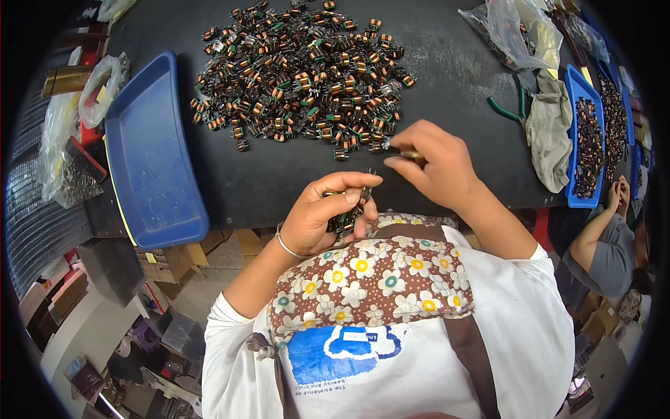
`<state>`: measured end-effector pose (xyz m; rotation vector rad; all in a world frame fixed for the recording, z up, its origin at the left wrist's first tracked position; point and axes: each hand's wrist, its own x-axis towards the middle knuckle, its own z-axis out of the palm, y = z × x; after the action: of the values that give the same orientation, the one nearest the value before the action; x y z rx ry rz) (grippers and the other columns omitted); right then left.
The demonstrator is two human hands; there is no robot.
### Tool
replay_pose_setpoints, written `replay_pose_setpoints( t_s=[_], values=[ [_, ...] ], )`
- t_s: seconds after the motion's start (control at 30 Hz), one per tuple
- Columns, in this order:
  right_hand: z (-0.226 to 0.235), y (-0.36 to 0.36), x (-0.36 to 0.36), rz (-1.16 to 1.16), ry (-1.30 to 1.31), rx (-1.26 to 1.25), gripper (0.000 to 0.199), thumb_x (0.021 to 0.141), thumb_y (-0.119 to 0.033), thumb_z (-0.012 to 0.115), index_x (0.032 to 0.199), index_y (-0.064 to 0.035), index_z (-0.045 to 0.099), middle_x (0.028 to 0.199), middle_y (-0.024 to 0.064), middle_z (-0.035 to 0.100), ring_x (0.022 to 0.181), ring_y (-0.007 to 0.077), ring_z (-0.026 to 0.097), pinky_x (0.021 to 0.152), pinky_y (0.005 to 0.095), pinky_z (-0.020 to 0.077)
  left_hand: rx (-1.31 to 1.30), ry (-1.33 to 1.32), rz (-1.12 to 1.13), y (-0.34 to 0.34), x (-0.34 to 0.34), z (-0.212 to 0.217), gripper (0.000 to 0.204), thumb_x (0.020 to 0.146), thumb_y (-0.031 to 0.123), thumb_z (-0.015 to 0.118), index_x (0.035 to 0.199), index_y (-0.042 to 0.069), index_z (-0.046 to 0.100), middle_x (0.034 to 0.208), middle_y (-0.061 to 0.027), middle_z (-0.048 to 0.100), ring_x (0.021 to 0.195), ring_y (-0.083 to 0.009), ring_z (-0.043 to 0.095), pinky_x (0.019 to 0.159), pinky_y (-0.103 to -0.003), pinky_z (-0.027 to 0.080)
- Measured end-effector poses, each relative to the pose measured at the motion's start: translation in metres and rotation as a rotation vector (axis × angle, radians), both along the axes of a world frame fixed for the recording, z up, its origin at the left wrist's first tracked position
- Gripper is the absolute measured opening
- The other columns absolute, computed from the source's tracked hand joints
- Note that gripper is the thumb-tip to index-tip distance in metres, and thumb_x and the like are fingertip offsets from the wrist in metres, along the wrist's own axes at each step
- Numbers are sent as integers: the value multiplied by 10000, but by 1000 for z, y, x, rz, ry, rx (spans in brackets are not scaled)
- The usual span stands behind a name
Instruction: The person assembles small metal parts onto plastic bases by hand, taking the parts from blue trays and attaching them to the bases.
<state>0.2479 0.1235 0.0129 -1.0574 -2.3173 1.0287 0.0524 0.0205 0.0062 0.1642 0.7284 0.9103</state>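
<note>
A large heap of small copper-wound coils [293, 77] with black bodies and green bits lies on the dark table [251, 188]. My left hand [324, 209], palm up near the table's front edge, is closed around several of these coils [343, 222]. One coil [366, 193] stands up between its thumb and fingertips. Just to the right and a little farther off, my right hand [440, 164] grips a slim brass-coloured tool [413, 155]; its exact kind is hard to make out. Its fingertips are close to the heap's near right edge, apart from my left hand.
At the left stands a blue tray [150, 150]. Green-handled pliers [508, 110] and a grey cloth [550, 133] lie at the right, beside a blue tray of coils [587, 150]. Clear plastic bags [520, 35] sit at the far right. Another person's hands [618, 193] appear at the right edge.
</note>
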Motion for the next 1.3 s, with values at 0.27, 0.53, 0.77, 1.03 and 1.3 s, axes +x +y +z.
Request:
replay_pose_setpoints(
  t_s=[0.27,0.53,0.77,1.03,1.3],
  values=[
    [-8,23,-14,10,6,-151,220,698,-53,715,887,-16,610,799,78,578,707,185,593,625,263,479,46,-38,-41,16,-20,-20,131,903,121,503,972,18,542,875,-133,594,676,-183,606,531,-238,473],
    [-7,22,-33,232,229,-499,247,715,-12,688,960,-41,674,749,69,595,670,168,584,597,270,458,53,117,-102,29,-24,-20,142,893,72,531,1028,37,505,879,-99,602,702,-148,611,484,-217,463],
    [-12,15,-44,131,-201,107,296,671,-68,705,956,-116,646,710,51,573,647,231,592,565,332,479,69,394,-18,18,-34,-11,123,877,52,555,993,25,527,895,-97,618,707,-116,597,489,-205,461],
    [-6,1,-45,78,-257,145,231,705,-113,695,921,-115,611,812,51,577,724,241,605,604,346,488,205,531,40,-4,-33,1,118,869,32,559,983,23,530,927,-96,628,714,-99,590,499,-189,460],
    [25,-13,-41,299,47,-131,84,754,-24,616,836,-40,610,777,88,570,678,241,571,573,318,455,204,513,19,-12,-31,13,121,869,28,554,988,24,534,947,-87,631,716,-86,583,513,-180,446]
  ],
)
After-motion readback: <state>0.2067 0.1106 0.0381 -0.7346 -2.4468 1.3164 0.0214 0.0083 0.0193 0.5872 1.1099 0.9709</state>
